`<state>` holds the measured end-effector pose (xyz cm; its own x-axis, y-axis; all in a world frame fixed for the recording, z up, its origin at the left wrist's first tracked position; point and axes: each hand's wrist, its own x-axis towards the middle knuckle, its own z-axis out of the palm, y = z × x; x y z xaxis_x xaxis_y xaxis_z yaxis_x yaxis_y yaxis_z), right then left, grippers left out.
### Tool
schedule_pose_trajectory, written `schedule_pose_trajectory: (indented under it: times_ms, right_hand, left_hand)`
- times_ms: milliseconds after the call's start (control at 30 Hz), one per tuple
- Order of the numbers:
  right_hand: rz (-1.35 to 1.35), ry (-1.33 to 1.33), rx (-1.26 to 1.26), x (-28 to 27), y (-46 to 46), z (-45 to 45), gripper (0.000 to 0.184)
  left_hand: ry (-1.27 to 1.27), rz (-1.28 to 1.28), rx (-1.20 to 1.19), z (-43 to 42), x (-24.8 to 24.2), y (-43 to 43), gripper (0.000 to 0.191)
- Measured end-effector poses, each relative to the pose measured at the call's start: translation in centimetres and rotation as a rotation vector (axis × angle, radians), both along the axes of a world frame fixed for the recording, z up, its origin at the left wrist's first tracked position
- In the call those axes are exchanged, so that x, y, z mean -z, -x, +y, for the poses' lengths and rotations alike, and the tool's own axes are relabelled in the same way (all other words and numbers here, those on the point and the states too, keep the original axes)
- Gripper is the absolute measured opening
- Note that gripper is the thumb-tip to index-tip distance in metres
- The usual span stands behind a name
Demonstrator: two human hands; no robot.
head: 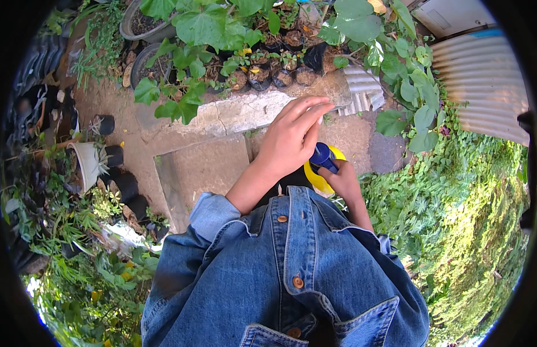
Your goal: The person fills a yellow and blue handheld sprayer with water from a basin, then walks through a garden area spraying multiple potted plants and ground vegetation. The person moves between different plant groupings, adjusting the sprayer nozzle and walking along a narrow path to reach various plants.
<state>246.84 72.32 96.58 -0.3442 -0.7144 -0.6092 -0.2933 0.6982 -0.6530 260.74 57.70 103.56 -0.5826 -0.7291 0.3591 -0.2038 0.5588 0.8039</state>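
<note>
My left hand (292, 128) is raised in front of me, palm turned away to the right, fingers extended and nothing seen in it. Lower and to its right, my right hand (343, 180) is closed around the handle of a dark blue plastic object (322, 155) with a round top, perhaps a spray bottle or pump head. Behind and around that object shows a bright yellow round thing (312, 177), whose kind I cannot tell. Part of the blue object is hidden by my left hand and by the fingers of my right hand.
Small potted seedlings in black bags (283, 79) line a cracked concrete ledge (233, 113) ahead. Leafy branches (203, 26) overhang it. Round pots (151, 65) stand at the upper left, a white pot (85, 165) at the left. Corrugated sheets (481, 82) and dense greenery (424, 195) lie right.
</note>
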Motion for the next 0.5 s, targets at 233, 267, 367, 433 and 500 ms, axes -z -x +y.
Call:
schedule_pose_trajectory:
  times_ms: [233, 267, 367, 433, 500]
  right_hand:
    - [0.029, -0.001, 0.032, 0.7, 0.4, 0.2, 0.034]
    - [0.035, -0.032, 0.033, 0.7, 0.4, 0.2, 0.034]
    - [0.047, -0.038, 0.033, 0.6, 0.4, 0.2, 0.034]
    - [0.053, -0.040, 0.041, 0.4, 0.3, 0.2, 0.034]
    - [0.042, -0.053, 0.056, 0.4, 0.3, 0.3, 0.034]
  left_hand:
    - [0.009, -0.018, 0.031, -0.1, 0.2, 0.1, 0.027]
    - [0.022, -0.032, 0.036, -0.2, 0.3, 0.0, 0.026]
    - [0.030, -0.067, 0.034, -0.4, 0.6, 0.2, 0.025]
    - [0.032, -0.083, 0.034, -0.5, 0.8, 0.4, 0.025]
    - [0.042, -0.092, 0.041, -0.5, 1.1, 0.9, 0.024]
